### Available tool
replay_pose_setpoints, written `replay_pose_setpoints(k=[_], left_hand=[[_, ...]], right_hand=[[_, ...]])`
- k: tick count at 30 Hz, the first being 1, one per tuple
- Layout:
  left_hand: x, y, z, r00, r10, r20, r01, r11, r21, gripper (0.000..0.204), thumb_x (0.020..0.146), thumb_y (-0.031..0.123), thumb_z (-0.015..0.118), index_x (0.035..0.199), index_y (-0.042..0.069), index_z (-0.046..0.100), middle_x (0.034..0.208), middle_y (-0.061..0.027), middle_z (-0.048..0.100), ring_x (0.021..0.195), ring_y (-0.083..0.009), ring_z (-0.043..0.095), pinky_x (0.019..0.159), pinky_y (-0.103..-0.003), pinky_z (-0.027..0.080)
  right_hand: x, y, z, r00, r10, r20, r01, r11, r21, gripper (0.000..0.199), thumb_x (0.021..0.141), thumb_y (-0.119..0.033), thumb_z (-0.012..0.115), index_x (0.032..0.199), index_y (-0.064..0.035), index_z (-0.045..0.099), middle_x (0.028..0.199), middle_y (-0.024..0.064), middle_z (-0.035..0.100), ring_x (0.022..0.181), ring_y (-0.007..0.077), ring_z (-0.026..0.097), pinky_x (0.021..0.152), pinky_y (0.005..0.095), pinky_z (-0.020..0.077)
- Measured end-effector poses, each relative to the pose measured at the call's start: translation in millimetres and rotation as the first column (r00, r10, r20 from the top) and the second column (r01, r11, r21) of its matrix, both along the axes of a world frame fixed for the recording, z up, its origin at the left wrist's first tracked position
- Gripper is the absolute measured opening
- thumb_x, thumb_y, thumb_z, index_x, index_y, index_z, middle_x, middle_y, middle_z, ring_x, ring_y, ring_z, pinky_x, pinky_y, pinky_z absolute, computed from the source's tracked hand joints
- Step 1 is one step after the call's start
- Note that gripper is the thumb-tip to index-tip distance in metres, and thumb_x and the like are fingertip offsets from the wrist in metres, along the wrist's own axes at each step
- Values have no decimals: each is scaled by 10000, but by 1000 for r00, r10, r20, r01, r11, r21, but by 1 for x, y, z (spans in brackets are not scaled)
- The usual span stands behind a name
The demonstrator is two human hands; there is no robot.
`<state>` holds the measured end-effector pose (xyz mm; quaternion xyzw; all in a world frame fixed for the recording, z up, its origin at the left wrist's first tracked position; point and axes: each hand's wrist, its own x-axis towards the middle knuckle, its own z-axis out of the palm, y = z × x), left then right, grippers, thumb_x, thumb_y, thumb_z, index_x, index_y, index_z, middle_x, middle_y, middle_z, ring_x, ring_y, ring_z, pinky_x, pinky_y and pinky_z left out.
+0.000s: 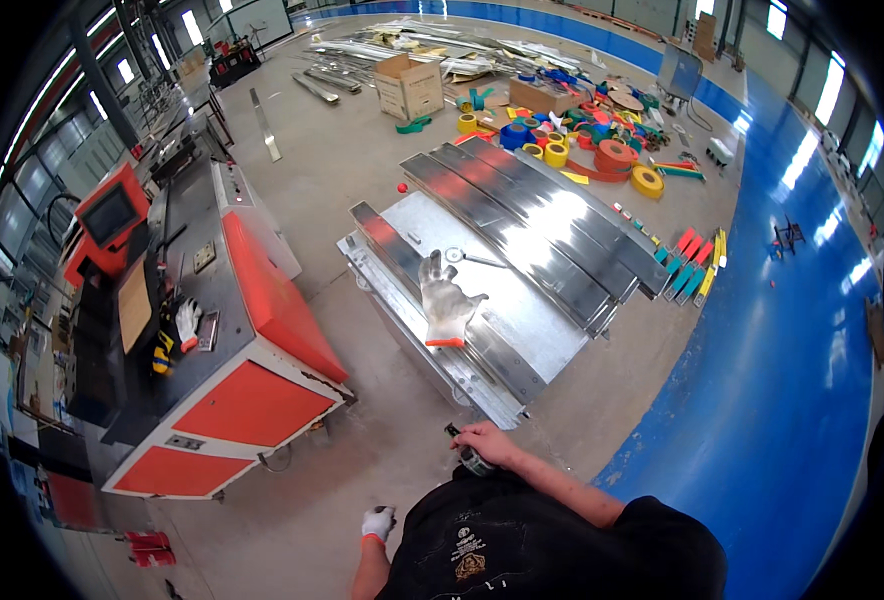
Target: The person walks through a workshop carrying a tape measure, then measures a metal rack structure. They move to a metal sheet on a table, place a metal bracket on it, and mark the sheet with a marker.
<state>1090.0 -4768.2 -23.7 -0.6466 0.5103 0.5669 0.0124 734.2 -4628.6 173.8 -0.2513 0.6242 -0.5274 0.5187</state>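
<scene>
Here the bare right hand point(486, 443) is wrapped around a small dark tool point(470, 458) just before the sheet-metal stack point(522, 300), likely ungloved for grip. A spare glove point(445, 303) lies parked atop that stack. The gloved left hand point(377, 522) hangs curled, well short of it.

Open brown cardboard box point(409, 86) on floor, far centre; dark screen point(109, 215), orange-framed, possibly switched off, left.

one loose glove point(446, 300), one cardboard box point(409, 86), one orange machine point(212, 330), two hands.
</scene>
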Motion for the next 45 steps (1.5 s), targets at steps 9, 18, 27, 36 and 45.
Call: replay_pose_setpoints(k=[9, 18, 27, 36, 45], left_hand=[[-101, -69, 75, 988, -82, -128, 64, 988, -137, 316, 914, 265, 661, 1075, -2, 711, 834, -88, 711, 765, -148, 662, 703, -299, 521], [-300, -127, 261, 353, -37, -935, 465, 874, 141, 763, 975, 445, 591, 1525, 35, 257, 1487, -164, 394, 1353, -276, 436, 1068, -423, 436], [-398, -243, 298, 315, -228, -921, 667, 744, 43, 728, 962, 478, 597, 1455, -8, 372, 1341, -103, 546, 1208, -218, 552, 1007, -361, 452], [-452, -382, 318, 194, -966, 171, 710, 18, -704, 594, 716, 331, 803, 1199, 59, 591, 1115, -186, 592, 1033, -355, 612, 891, -445, 511], [-492, -389, 272, -163, -895, 416, 638, -417, -647, 415, 711, 307, 756, 1013, 49, 637, 994, -175, 629, 886, -342, 651, 760, -457, 553]], right_hand=[[-34, -97, 24, 996, 3, 92, 6, 995, -99, 247, 915, -207, 650, 1080, -23, 659, 886, 22, 652, 805, 93, 587, 741, 257, 476], [-58, -153, 81, 835, -540, 105, 547, 794, -265, 358, 1000, -231, 586, 1289, -41, 493, 912, 28, 575, 841, 111, 546, 783, 265, 450], [-118, -269, 125, 181, -641, -746, 479, 720, -503, 425, 901, -160, 651, 1283, -23, 525, 1178, 173, 574, 1092, 364, 534, 955, 444, 430], [-291, -212, 19, 101, -85, -991, 799, 601, 30, 338, 853, -70, 573, 1190, -78, 597, 1116, 153, 615, 878, 360, 663, 741, 474, 547], [-339, -256, -14, 108, 338, -935, 637, 698, 327, 139, 831, -94, 559, 966, -116, 587, 992, 131, 608, 932, 348, 642, 721, 486, 530]])
